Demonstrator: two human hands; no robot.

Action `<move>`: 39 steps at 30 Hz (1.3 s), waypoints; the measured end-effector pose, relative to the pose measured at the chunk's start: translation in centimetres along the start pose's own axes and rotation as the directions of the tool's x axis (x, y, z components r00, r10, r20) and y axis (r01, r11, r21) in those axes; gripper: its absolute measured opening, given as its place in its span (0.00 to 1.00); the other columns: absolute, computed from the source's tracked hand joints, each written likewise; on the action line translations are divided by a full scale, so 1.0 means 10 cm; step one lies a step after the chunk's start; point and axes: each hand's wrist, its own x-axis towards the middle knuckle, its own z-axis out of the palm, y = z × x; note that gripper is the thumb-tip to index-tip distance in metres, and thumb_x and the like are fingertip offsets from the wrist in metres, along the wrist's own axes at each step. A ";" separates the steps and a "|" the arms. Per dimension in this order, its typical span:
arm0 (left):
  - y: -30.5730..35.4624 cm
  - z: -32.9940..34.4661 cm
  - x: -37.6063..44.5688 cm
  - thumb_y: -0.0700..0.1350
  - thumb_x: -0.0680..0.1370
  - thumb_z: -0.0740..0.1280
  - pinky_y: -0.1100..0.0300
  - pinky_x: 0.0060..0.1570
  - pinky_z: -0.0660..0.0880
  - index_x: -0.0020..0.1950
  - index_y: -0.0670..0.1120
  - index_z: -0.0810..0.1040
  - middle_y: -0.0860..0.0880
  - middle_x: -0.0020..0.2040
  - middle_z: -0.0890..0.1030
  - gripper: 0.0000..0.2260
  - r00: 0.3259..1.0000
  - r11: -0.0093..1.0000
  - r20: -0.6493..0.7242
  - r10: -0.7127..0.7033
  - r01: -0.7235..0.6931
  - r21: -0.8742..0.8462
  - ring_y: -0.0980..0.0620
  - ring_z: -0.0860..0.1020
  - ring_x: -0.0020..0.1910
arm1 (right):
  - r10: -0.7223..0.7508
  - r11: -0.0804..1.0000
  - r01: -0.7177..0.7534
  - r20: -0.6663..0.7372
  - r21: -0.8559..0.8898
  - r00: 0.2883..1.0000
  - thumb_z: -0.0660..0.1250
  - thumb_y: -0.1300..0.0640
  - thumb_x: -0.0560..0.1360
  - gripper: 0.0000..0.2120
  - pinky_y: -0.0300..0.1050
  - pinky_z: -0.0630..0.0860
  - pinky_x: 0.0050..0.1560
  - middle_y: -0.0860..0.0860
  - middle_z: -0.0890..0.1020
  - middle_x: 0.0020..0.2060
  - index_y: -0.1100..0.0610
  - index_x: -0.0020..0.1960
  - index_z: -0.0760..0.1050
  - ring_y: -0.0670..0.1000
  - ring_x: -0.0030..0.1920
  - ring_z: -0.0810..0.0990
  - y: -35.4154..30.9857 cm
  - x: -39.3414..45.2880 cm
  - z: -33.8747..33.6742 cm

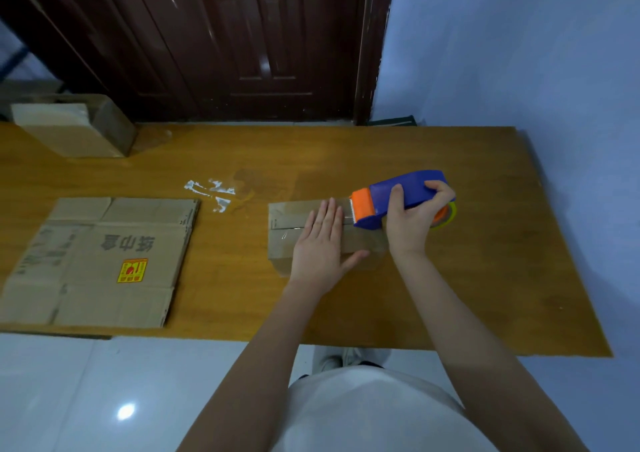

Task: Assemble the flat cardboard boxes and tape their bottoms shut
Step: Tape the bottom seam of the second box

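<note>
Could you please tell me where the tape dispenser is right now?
In the head view, right of centre on the table, gripped by the right hand on the small box.

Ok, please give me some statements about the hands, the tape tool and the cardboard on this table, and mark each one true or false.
1. The right hand grips the blue and orange tape dispenser. True.
2. The left hand lies flat, fingers straight, on the small brown cardboard box. True.
3. The large flattened cardboard box with the yellow sticker is already assembled. False: it lies flat on the wooden table.
4. The tape dispenser lies unused at the table's left end. False: it is held at the small box's top.
5. An upright cardboard box stands at the far left corner. True.
</note>
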 end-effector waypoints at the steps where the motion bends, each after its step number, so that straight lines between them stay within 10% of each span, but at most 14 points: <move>1: 0.00 -0.01 0.00 0.71 0.74 0.42 0.54 0.75 0.40 0.78 0.42 0.46 0.45 0.78 0.46 0.42 1.000 1.000 -0.005 -0.002 0.002 -0.003 0.50 0.43 0.77 | 0.005 1.000 -0.005 -0.004 0.019 1.000 0.66 0.66 0.75 0.18 0.30 0.72 0.37 0.47 0.67 0.50 0.58 0.55 0.58 0.40 0.40 0.75 -0.01 0.02 -0.01; 10: -0.03 -0.01 0.00 0.71 0.75 0.43 0.56 0.74 0.38 0.78 0.43 0.43 0.46 0.78 0.45 0.42 1.000 1.000 -0.011 0.011 -0.011 -0.029 0.52 0.42 0.77 | -0.038 0.998 0.048 -0.208 0.043 0.977 0.65 0.67 0.71 0.19 0.28 0.70 0.42 0.57 0.66 0.53 0.61 0.54 0.57 0.32 0.41 0.73 -0.14 0.41 -0.42; 14: -0.06 0.03 0.00 0.71 0.74 0.40 0.56 0.74 0.38 0.78 0.44 0.45 0.46 0.78 0.45 0.42 0.999 1.000 -0.027 0.022 -0.022 -0.017 0.51 0.43 0.77 | -0.198 0.972 0.189 -0.057 -0.137 0.979 0.65 0.70 0.73 0.19 0.25 0.69 0.43 0.49 0.64 0.52 0.61 0.54 0.57 0.27 0.46 0.70 -0.20 0.53 -0.66; 21: -0.05 0.05 0.00 0.71 0.75 0.41 0.55 0.74 0.39 0.79 0.50 0.48 0.45 0.78 0.48 0.38 0.997 0.998 -0.064 0.049 -0.051 -0.033 0.50 0.45 0.77 | -0.069 0.962 0.094 0.104 -0.258 0.992 0.65 0.63 0.76 0.18 0.37 0.73 0.39 0.41 0.67 0.49 0.55 0.57 0.57 0.42 0.42 0.75 0.10 0.44 -0.64; 30: -0.04 0.03 -0.01 0.71 0.74 0.41 0.55 0.75 0.40 0.78 0.46 0.41 0.45 0.78 0.46 0.40 0.998 0.999 -0.052 0.031 -0.032 -0.025 0.50 0.44 0.77 | -0.003 0.954 0.052 0.165 -0.296 0.986 0.65 0.63 0.76 0.19 0.36 0.75 0.44 0.52 0.69 0.53 0.64 0.62 0.60 0.49 0.49 0.76 0.21 0.37 -0.53; 39: -0.03 0.01 0.00 0.72 0.74 0.41 0.56 0.73 0.38 0.77 0.42 0.44 0.45 0.78 0.48 0.43 0.999 0.999 -0.035 0.036 -0.037 -0.019 0.52 0.45 0.77 | -0.248 0.959 0.244 -0.005 -0.144 0.969 0.66 0.70 0.74 0.19 0.23 0.69 0.41 0.43 0.63 0.51 0.61 0.56 0.57 0.27 0.49 0.70 -0.40 0.54 -0.64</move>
